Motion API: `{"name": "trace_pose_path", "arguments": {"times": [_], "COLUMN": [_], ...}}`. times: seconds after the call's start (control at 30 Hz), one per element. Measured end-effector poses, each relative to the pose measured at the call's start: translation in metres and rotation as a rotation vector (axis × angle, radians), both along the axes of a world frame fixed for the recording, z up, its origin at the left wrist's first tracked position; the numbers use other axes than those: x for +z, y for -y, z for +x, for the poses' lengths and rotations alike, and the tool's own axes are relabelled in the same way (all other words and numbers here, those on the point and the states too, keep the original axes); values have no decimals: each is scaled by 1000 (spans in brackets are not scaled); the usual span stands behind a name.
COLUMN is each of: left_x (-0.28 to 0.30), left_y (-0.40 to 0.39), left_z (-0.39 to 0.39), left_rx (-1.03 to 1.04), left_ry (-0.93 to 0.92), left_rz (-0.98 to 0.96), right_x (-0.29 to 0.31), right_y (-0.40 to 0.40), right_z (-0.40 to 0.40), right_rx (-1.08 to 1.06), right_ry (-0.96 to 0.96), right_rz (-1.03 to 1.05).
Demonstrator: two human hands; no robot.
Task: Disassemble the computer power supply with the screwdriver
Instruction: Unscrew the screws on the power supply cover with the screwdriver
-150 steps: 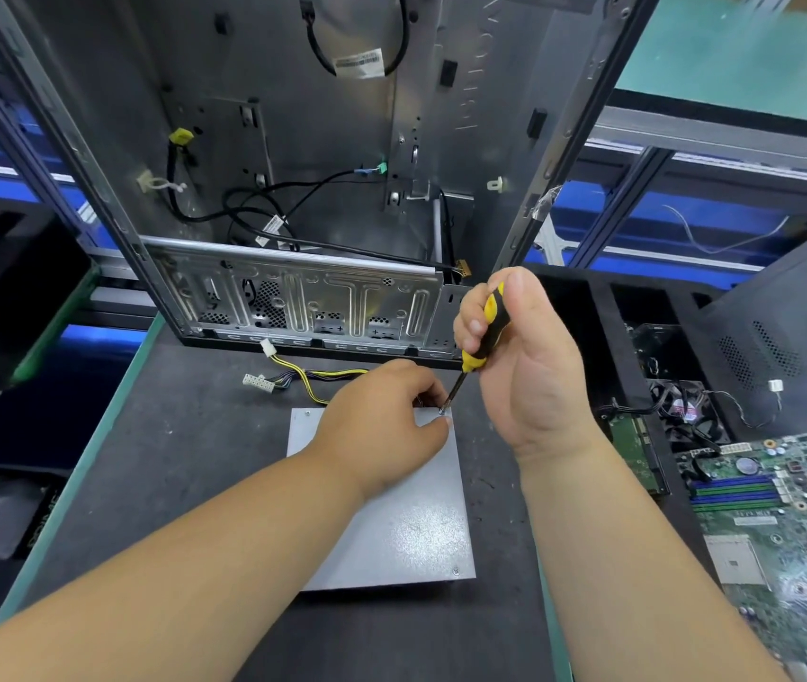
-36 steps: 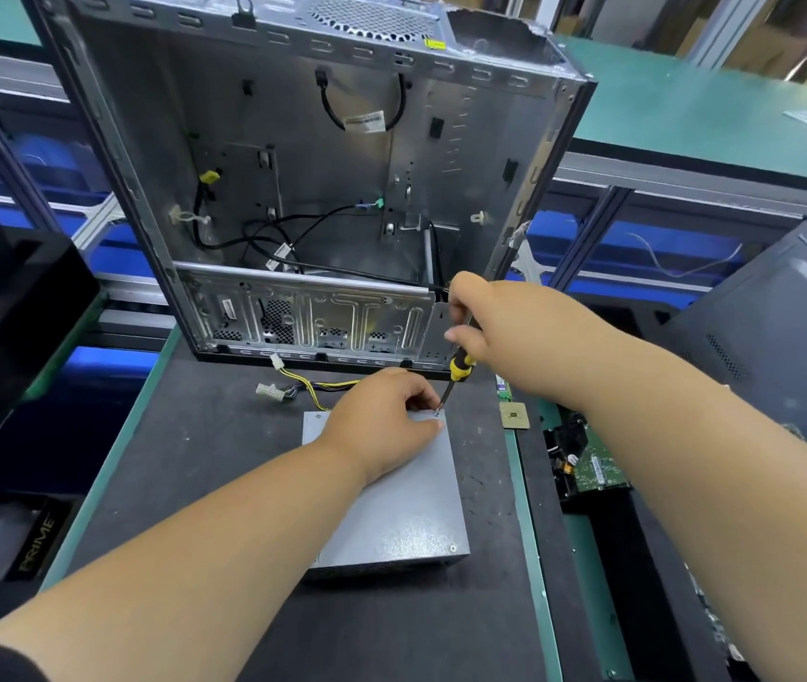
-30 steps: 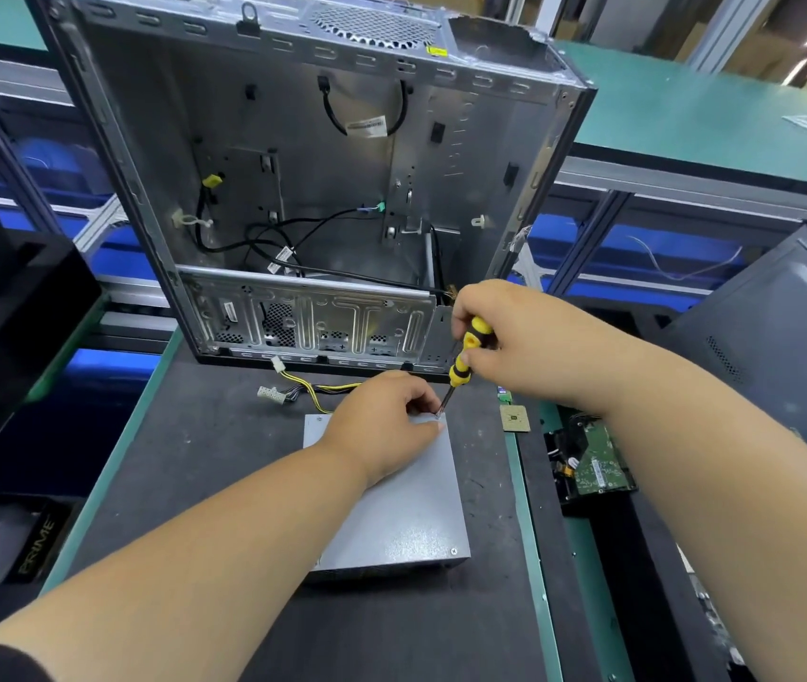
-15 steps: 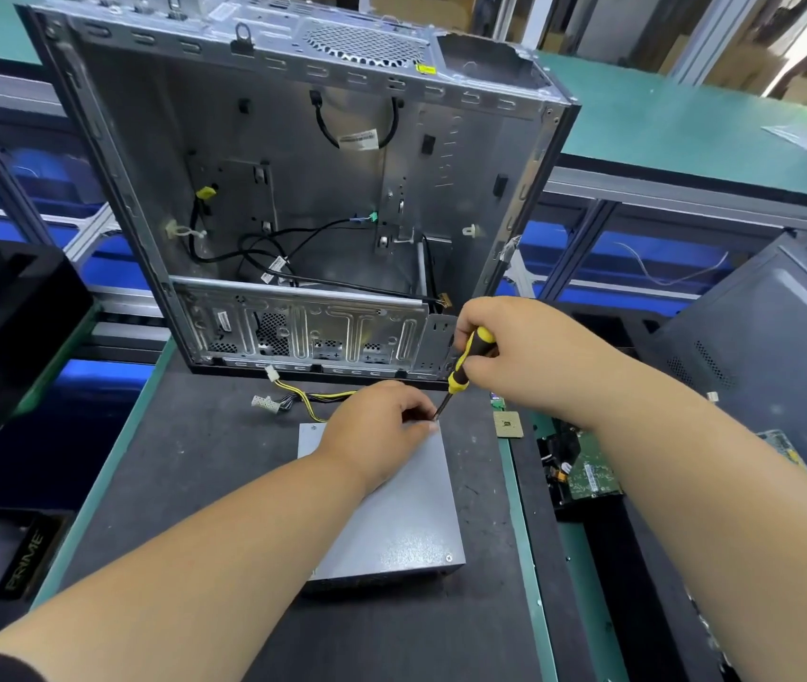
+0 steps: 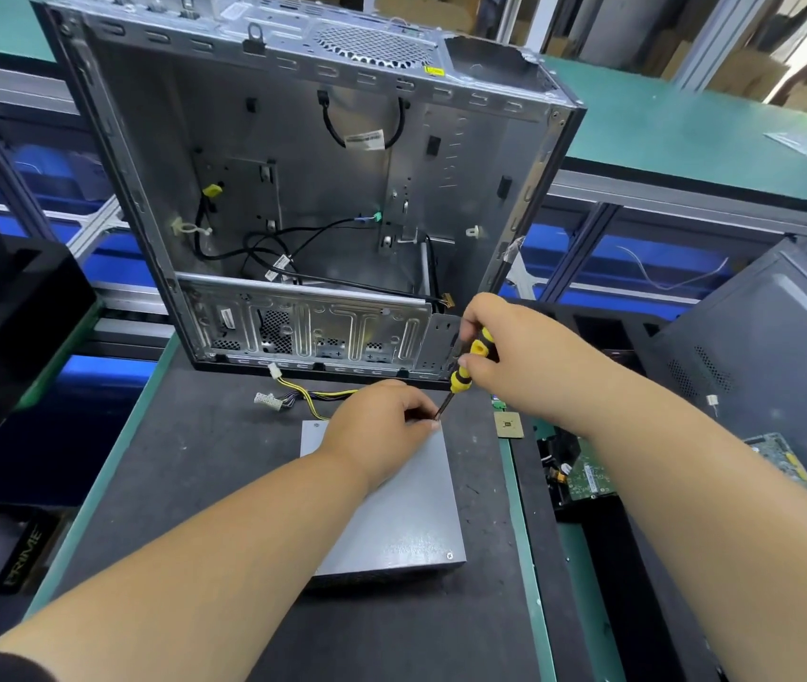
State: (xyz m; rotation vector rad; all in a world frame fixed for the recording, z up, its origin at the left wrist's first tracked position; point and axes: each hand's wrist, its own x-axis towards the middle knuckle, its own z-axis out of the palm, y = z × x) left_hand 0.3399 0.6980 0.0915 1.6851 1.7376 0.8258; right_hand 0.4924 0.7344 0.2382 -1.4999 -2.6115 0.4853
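Observation:
The grey power supply (image 5: 406, 514) lies flat on the dark mat, its yellow and black cables (image 5: 303, 398) trailing toward the case. My right hand (image 5: 514, 356) grips the yellow-and-black screwdriver (image 5: 465, 371), which slants down to the supply's far right corner. My left hand (image 5: 382, 425) rests on the supply's far end, its fingertips pinching the screwdriver's shaft right at the tip. The screw under the tip is hidden by my fingers. Another screw (image 5: 449, 556) shows at the near right corner.
An empty open computer case (image 5: 323, 189) stands upright just behind the supply. A small chip (image 5: 508, 424) lies right of it. A hard drive (image 5: 588, 479) sits in a bin further right, beside a dark case panel (image 5: 760, 347). A black box (image 5: 3, 327) is at the left.
The view has tilted up, showing more of the case top. My right hand has shifted its hold on the screwdriver handle while the tip stays at the same corner. Left hand unmoved.

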Motion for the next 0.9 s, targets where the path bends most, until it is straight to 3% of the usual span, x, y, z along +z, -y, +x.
{"name": "trace_pose_path", "arguments": {"times": [0.13,0.27,0.57,0.67,0.8,0.9], "left_x": [1,4,9,11,11,9], "left_y": [1,3,2,1,0,-1], "left_z": [0,0,2,5,9,8], "left_rx": [4,-28,28,23,-58,-90], "left_ry": [-7,-16,0,-80,-277,-306], "left_rz": [-1,7,3,50,188,225], "right_x": [5,5,-1,-2,-4,-3], "right_y": [-1,-2,-4,-4,-6,-10], "right_z": [2,1,2,3,7,11], "right_rx": [4,-5,-8,4,-7,-36], "right_ry": [21,189,-45,-37,85,87], "right_rz": [-62,160,60,43,193,203]}}
